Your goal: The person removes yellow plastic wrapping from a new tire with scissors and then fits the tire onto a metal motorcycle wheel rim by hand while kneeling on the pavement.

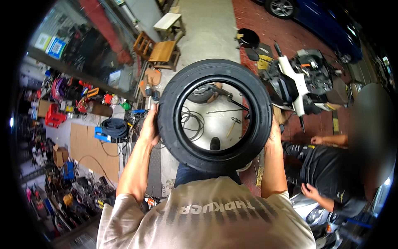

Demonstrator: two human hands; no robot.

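A black scooter tyre (172,120) is held up in front of my body, its open centre facing me. My left hand (150,126) presses against its left side, thumb up, the fingers partly hidden behind the rubber. On the opposite side my right hand (274,129) grips the tyre, most of its fingers out of sight. Through the tyre's opening I see part of a wheel (200,94), a coiled black cable (195,124), some hand tools (235,121) on the floor and the tip of my dark shoe (214,143).
To the right stands a partly stripped scooter with white handlebar trim (293,81); nearer, a person in dark clothes (331,166) sits or crouches. A wooden chair (162,52) and stool (168,20) are ahead left. Cluttered parts, flat cardboard (89,145) and a black hose coil (115,128) lie left.
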